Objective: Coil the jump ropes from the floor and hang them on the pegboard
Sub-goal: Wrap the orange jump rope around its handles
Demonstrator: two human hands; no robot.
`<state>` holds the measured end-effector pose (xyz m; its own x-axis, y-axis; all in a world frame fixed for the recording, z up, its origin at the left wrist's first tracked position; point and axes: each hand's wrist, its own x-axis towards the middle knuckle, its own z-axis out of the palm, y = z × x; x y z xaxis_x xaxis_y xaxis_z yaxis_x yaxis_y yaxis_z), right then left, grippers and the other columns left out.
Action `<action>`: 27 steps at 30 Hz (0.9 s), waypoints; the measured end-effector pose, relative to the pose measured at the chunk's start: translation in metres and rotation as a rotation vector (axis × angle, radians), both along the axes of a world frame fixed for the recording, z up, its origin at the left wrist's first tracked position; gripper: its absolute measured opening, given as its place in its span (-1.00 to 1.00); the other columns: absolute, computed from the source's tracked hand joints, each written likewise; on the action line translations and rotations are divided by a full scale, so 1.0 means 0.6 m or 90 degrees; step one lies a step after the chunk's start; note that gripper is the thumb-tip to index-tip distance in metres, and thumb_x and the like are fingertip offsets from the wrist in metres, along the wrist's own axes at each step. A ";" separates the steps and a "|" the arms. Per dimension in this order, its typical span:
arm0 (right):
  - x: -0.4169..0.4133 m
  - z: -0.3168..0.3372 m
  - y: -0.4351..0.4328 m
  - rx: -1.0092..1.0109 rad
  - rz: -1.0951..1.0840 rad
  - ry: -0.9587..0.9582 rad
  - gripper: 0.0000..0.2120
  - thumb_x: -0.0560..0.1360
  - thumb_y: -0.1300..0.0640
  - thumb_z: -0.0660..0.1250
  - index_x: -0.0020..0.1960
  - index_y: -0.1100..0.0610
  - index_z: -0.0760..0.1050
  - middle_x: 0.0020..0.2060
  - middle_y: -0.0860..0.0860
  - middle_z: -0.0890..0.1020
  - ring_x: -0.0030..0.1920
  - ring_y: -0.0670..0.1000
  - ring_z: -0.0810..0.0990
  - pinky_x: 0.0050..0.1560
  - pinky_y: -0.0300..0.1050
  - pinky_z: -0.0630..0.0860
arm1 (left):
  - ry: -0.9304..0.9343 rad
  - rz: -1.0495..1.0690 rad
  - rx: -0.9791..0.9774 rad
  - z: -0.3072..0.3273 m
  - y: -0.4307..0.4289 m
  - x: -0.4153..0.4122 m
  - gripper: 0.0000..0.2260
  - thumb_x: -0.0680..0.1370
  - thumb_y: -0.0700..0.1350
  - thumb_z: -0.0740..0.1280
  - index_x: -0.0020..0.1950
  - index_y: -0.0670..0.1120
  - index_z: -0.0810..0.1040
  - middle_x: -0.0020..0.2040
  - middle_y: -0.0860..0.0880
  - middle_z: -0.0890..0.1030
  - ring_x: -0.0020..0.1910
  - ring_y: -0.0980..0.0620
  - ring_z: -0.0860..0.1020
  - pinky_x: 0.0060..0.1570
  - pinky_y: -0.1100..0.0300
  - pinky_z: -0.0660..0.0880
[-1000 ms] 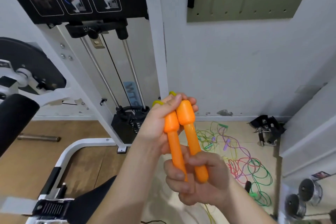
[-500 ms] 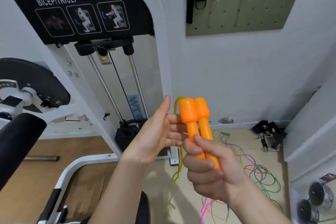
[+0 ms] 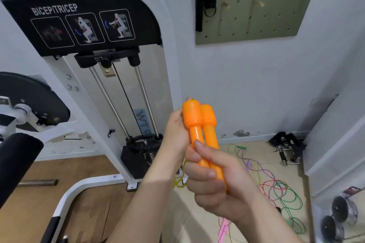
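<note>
Left hand [image 3: 175, 134], held flat beside handles [image 3: 199, 124] half second ago, now closed in round their heads, fingers behind. Yellow rope [image 3: 178, 181] loop on top mostly hidden.

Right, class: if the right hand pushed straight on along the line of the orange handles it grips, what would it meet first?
The left hand, which lies against the tops of the orange handles that the right hand holds. Past it probably the machine's white frame, though depth is unclear.

Orange handles [image 3: 199, 124]; olive pegboard [image 3: 254, 6]; yellow-green rope [image 3: 178, 181]
</note>
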<state>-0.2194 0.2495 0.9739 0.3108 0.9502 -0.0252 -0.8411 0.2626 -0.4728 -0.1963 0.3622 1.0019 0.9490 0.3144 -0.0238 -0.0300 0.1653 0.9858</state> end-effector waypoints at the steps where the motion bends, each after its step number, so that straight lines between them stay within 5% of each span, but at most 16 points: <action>1: 0.000 0.002 0.000 -0.081 -0.058 -0.020 -0.77 0.53 0.01 0.31 -0.24 0.09 0.43 -0.53 -0.08 0.31 -0.62 -0.18 0.23 -0.66 -0.39 0.15 | 0.024 0.014 0.037 -0.010 0.003 0.002 -0.64 0.64 -0.24 0.15 -0.38 -0.17 0.39 -0.57 0.05 0.38 -0.61 0.20 0.33 -0.57 0.38 0.28; 3: 0.007 0.000 -0.002 -0.230 -0.176 -0.097 -0.77 0.50 0.03 0.31 -0.27 0.09 0.39 -0.54 -0.05 0.26 -0.63 -0.16 0.18 -0.63 -0.40 0.10 | 0.064 -0.003 0.128 -0.028 0.013 0.001 -0.60 0.60 -0.27 0.18 -0.44 -0.06 0.37 -0.57 0.07 0.35 -0.58 0.17 0.30 -0.54 0.32 0.25; 6: 0.034 -0.013 -0.016 -0.398 -0.308 -0.214 -0.73 0.57 0.09 0.27 -0.30 0.07 0.37 -0.54 -0.03 0.24 -0.61 -0.12 0.15 -0.58 -0.38 0.08 | 0.049 -0.111 0.275 -0.046 0.023 -0.009 -0.78 0.65 -0.18 0.13 -0.17 -0.15 0.45 -0.49 0.02 0.37 -0.55 0.11 0.32 -0.52 0.26 0.27; 10: 0.074 -0.031 -0.031 -0.686 -0.433 -0.584 -0.63 0.58 0.07 0.28 -0.36 0.07 0.24 -0.54 -0.01 0.29 -0.54 -0.02 0.24 -0.44 -0.17 0.19 | 0.030 -0.110 0.945 -0.053 0.019 -0.011 -0.81 0.63 -0.15 0.14 0.23 -0.06 0.37 -0.13 -0.08 0.59 -0.16 -0.16 0.57 -0.20 0.02 0.50; 14: 0.089 -0.035 -0.037 -0.879 -0.413 -0.921 -0.70 0.58 0.01 0.22 -0.30 0.04 0.29 -0.44 -0.01 0.43 -0.37 0.10 0.43 -0.38 -0.09 0.28 | 0.062 -0.147 1.228 -0.035 -0.002 -0.017 -0.68 0.55 -0.31 0.12 0.30 -0.16 0.31 0.00 -0.11 0.54 -0.05 -0.21 0.57 -0.27 0.04 0.37; 17: 0.095 -0.030 -0.039 -0.975 -0.353 -1.100 -0.82 0.56 0.02 0.20 -0.18 0.06 0.33 -0.29 0.07 0.51 -0.16 0.21 0.56 -0.28 -0.07 0.35 | 0.044 -0.227 1.291 -0.028 -0.011 -0.020 -0.71 0.51 -0.37 0.13 0.21 -0.18 0.39 -0.08 -0.10 0.49 -0.11 -0.18 0.54 -0.29 0.08 0.29; 22: 0.097 -0.004 -0.048 -1.049 -0.161 -1.288 -0.93 0.51 0.17 0.21 -0.07 0.10 0.30 -0.07 0.09 0.61 -0.06 0.18 0.59 -0.27 -0.09 0.28 | -0.006 -0.256 1.129 -0.033 0.007 -0.027 -0.71 0.52 -0.32 0.19 0.16 -0.02 0.40 -0.12 -0.04 0.56 -0.15 -0.13 0.54 -0.23 -0.02 0.49; 27: 0.102 0.025 -0.057 -1.096 0.074 -1.439 -0.84 0.52 0.22 0.24 0.09 0.11 0.46 0.05 0.05 0.61 0.07 0.13 0.60 -0.19 -0.10 0.37 | -0.054 -0.235 1.116 -0.014 0.000 -0.037 -0.74 0.50 -0.29 0.23 0.09 0.00 0.30 -0.31 -0.07 0.43 -0.31 -0.16 0.44 -0.35 0.00 0.43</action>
<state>-0.1581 0.2156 0.9891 0.8155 0.5594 -0.1480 0.5785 -0.7823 0.2308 -0.2185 0.3622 0.9938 0.9498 -0.2900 0.1175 -0.2919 -0.9564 -0.0007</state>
